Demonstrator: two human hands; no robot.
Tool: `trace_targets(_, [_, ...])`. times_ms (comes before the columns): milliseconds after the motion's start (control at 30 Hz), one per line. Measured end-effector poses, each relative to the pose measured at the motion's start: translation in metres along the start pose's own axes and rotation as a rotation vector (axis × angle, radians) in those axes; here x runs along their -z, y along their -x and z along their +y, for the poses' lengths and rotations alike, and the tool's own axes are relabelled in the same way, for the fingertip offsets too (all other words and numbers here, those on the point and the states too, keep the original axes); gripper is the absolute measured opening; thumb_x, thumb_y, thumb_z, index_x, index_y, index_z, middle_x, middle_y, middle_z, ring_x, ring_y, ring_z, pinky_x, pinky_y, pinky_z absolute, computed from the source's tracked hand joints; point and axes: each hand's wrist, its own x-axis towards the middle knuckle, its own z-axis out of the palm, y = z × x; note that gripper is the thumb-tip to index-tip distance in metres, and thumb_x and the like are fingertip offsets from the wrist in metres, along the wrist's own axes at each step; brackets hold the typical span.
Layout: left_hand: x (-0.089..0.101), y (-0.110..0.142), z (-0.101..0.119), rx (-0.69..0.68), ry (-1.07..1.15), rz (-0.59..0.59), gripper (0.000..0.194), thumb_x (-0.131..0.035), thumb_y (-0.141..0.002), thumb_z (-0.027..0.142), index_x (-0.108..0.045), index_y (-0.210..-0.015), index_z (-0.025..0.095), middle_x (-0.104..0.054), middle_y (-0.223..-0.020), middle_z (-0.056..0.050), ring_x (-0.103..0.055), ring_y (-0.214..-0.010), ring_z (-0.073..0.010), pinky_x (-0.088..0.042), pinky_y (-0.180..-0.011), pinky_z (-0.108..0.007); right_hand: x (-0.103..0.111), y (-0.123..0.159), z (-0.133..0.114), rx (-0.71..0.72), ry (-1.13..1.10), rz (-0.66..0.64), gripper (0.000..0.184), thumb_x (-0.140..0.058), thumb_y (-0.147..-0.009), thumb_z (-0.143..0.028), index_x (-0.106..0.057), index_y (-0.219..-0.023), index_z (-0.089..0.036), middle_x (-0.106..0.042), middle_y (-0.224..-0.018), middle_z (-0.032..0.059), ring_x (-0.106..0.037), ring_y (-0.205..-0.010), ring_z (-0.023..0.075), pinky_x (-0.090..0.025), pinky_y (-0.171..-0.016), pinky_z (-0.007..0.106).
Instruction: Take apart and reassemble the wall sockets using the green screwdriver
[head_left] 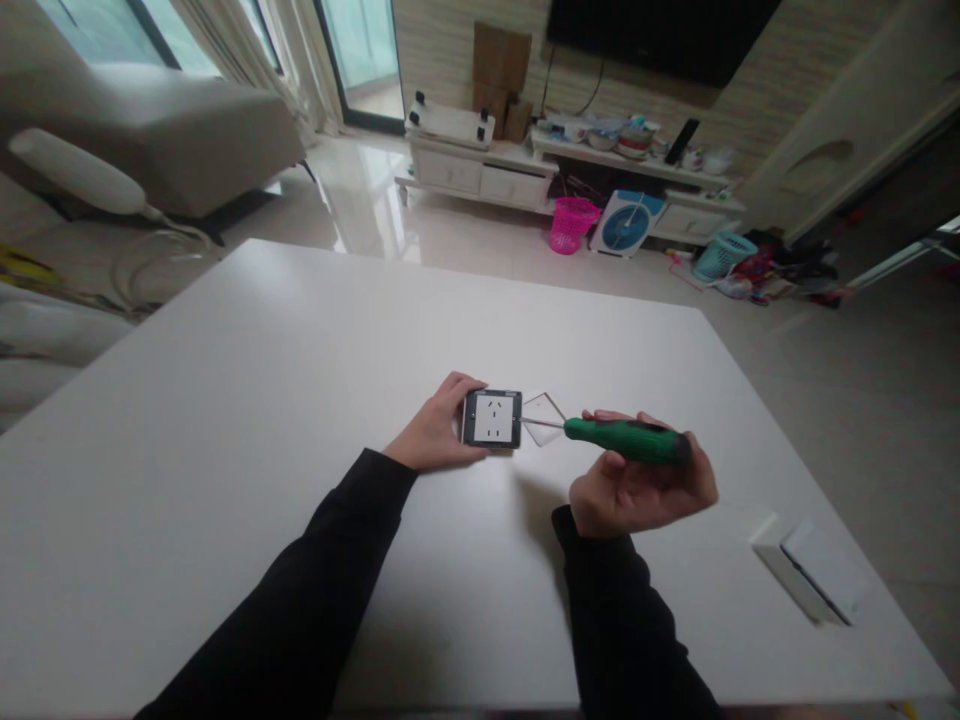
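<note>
A wall socket [493, 418] with a white face and dark frame sits on the white table, its slots facing up. My left hand [442, 425] grips it from the left side, thumb and fingers around its edges. In my right hand [645, 490] is a screwdriver [622, 438] with a green and black handle, held nearly level. Its thin metal shaft points left, and the tip meets the right side of the socket's frame, near a screw hole. Beneath the shaft lies a thin white cover frame [544, 420], turned at an angle on the table.
On the white table [360, 330], a white box-like item [814, 570] lies near the right edge. Beyond the table stand a low white cabinet [480, 178], a pink basket [571, 225], a blue fan [626, 222] and a grey sofa [172, 130].
</note>
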Motion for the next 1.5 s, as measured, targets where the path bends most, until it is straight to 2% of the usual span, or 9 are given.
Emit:
trace_targets(100, [-0.001, 0.0, -0.003, -0.002, 0.036, 0.027, 0.079, -0.09, -0.068, 0.023, -0.053, -0.138, 0.026, -0.051, -0.134, -0.009, -0.058, -0.122, -0.0275, -0.062, -0.096, -0.044, 0.004, 0.0, 0.004, 0.012, -0.012, -0.071, 0.061, -0.077, -0.094, -0.029, -0.05, -0.149, -0.028, -0.065, -0.119, 0.0093, -0.078, -0.076, 0.021, -0.07, -0.061, 0.043])
trace_targets(200, [-0.002, 0.0, -0.004, 0.029, 0.047, 0.044, 0.082, -0.089, -0.067, 0.02, -0.052, -0.14, 0.027, -0.05, -0.137, -0.009, -0.059, -0.12, -0.0272, -0.063, -0.088, -0.041, 0.004, 0.003, 0.008, 0.008, -0.047, -0.116, 0.066, -0.077, -0.094, -0.028, -0.045, -0.153, -0.027, -0.064, -0.12, 0.0098, -0.078, -0.079, 0.0214, -0.071, -0.064, 0.044])
trace_targets(633, [0.0, 0.002, 0.0, 0.034, 0.058, 0.049, 0.085, -0.089, -0.066, 0.016, -0.052, -0.142, 0.026, -0.05, -0.136, -0.009, -0.059, -0.119, -0.0265, -0.062, -0.078, -0.034, -0.002, 0.002, 0.0, 0.06, 0.069, -0.134, 0.061, -0.073, -0.095, -0.03, -0.046, -0.149, -0.028, -0.061, -0.114, 0.0062, -0.075, -0.079, 0.0198, -0.069, -0.059, 0.039])
trace_targets(933, [0.0, 0.001, -0.001, 0.064, 0.076, 0.048, 0.083, -0.089, -0.067, 0.021, -0.052, -0.141, 0.025, -0.05, -0.136, -0.01, -0.059, -0.117, -0.0271, -0.062, -0.072, -0.032, -0.001, 0.004, 0.002, 0.113, 0.133, -0.175, 0.063, -0.073, -0.094, -0.027, -0.043, -0.149, -0.028, -0.06, -0.114, 0.0053, -0.074, -0.077, 0.0181, -0.068, -0.057, 0.036])
trace_targets(1200, [-0.002, -0.005, 0.0, 0.092, 0.079, 0.065, 0.082, -0.089, -0.065, 0.02, -0.054, -0.139, 0.025, -0.051, -0.134, -0.009, -0.061, -0.112, -0.0259, -0.06, -0.065, -0.029, -0.002, 0.002, 0.001, 0.111, 0.1, -0.167, 0.064, -0.075, -0.091, -0.024, -0.045, -0.147, -0.028, -0.061, -0.113, 0.0058, -0.075, -0.078, 0.0195, -0.067, -0.055, 0.036])
trace_targets(1500, [-0.001, -0.005, 0.003, 0.089, 0.08, 0.073, 0.079, -0.09, -0.066, 0.022, -0.055, -0.137, 0.025, -0.052, -0.132, -0.009, -0.061, -0.108, -0.0241, -0.06, -0.065, -0.03, -0.004, 0.001, 0.002, 0.099, 0.071, -0.179, 0.064, -0.075, -0.091, -0.021, -0.045, -0.147, -0.027, -0.06, -0.115, 0.006, -0.074, -0.082, 0.019, -0.068, -0.057, 0.036])
